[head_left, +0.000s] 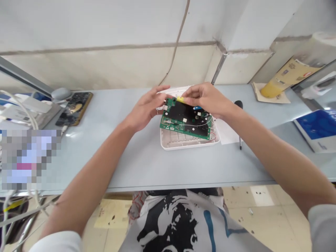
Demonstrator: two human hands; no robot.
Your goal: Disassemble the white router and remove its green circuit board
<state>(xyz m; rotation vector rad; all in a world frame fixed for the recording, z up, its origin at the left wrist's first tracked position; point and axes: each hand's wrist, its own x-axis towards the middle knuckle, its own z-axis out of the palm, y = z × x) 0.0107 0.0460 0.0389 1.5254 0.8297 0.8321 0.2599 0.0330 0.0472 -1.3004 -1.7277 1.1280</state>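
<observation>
A green circuit board (pixel 183 131) with a large black covered area sits tilted over a white plastic casing (pixel 178 144). My left hand (pixel 145 109) is at the board's back left corner, fingers curved round the edge beside the metal ports. With thumb and forefinger, my right hand (pixel 204 99) pinches the board's back edge at a yellow port (pixel 180 99). A blue port (pixel 196 108) shows just under the right fingers. Thin white wires run across the board to its right side. The undersides of both hands' grips are hidden.
Right of the casing, a screwdriver (pixel 240 140) lies by a white paper (pixel 228 132). A yellow container (pixel 283 78) stands at the back right, near a blue-and-white box (pixel 319 129). On the left are a phone (pixel 75 108), a blurred-out screen (pixel 28 157) and tangled cables (pixel 19 105).
</observation>
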